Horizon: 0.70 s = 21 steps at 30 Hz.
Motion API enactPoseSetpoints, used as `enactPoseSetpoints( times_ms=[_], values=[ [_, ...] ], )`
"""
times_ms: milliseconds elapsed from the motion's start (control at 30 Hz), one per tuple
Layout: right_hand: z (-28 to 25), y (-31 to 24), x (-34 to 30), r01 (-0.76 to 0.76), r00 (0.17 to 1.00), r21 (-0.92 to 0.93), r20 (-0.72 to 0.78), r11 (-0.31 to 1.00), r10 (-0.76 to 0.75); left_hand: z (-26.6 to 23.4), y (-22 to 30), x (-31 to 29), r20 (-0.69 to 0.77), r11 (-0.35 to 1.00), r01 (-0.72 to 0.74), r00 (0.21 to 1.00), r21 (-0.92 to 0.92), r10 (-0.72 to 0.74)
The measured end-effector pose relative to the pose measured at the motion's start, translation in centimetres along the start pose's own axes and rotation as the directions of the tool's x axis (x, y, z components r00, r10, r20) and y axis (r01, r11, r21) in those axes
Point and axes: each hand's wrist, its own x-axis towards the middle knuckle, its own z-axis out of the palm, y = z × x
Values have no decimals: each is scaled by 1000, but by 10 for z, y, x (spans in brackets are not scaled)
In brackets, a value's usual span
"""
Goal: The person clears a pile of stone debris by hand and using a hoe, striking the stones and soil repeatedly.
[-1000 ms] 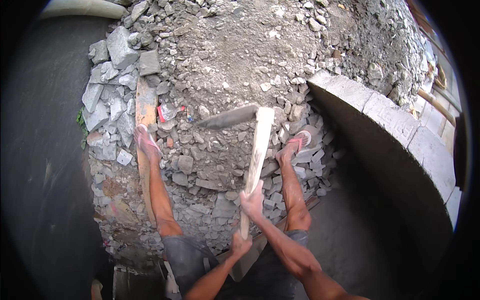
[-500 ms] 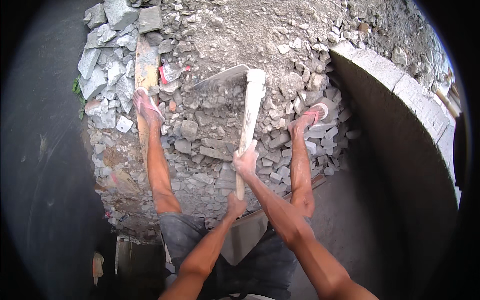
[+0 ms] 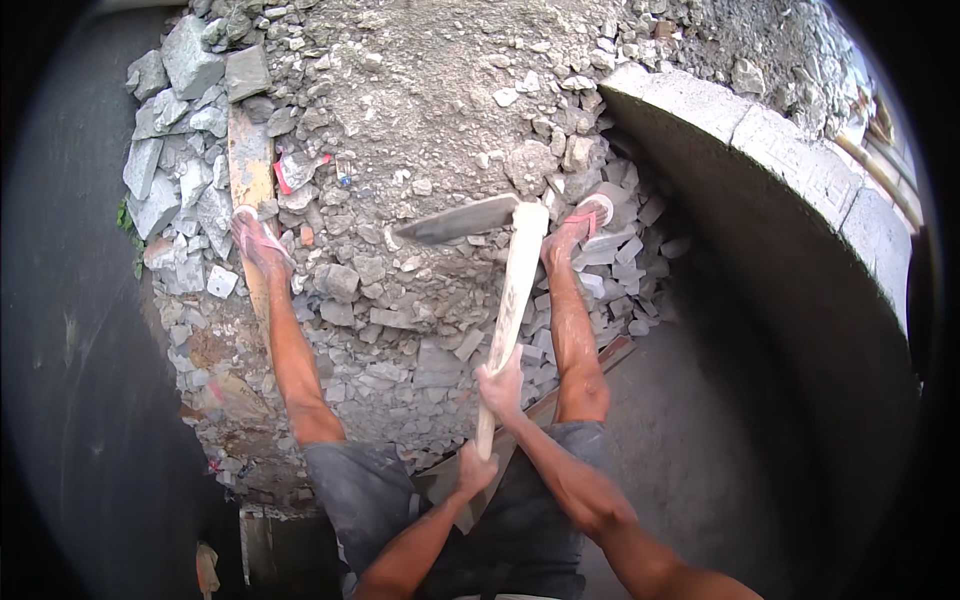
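A hoe with a pale wooden handle [image 3: 515,290] is held in front of my body. Its flat grey blade [image 3: 458,220] points left from the far end, over the rubble [image 3: 400,275]; whether it touches the stones I cannot tell. My left hand [image 3: 476,468] is closed round the handle's near end. Higher up the handle, my right hand [image 3: 501,385] grips it too. Broken stones and gritty dirt lie beneath the blade and between my feet.
My left sandalled foot stands on a narrow plank [image 3: 250,165], my right on loose stones. Larger concrete chunks [image 3: 190,60] are heaped at the far left. A curved block wall [image 3: 740,115] runs along the right. Red and white wrapper litter [image 3: 292,172] lies beside the plank.
The hoe has come nearer to my body, its blade now lower in the view and seen more edge-on. Both hands moved back with it, keeping their grip. The whole view has shifted slightly.
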Motion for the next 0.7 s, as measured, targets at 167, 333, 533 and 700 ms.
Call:
enactPoseSetpoints(
  times_ms=[167,333,533,700],
  values=[
    [-42,-110,161,267,949,-2,-176,964,-263,-10,155,126,-105,941,-333,940,-55,326],
    [-55,-122,206,155,987,-102,-37,983,-159,34,176,161,-94,962,-218,974,-165,204],
    [-13,17,116,31,992,-89,-116,996,-41,53,65,86,77,988,152,986,-32,-149],
    [-4,47,69,-288,957,14,16,957,288,36,22,44,115,968,229,964,108,-240]
  ],
)
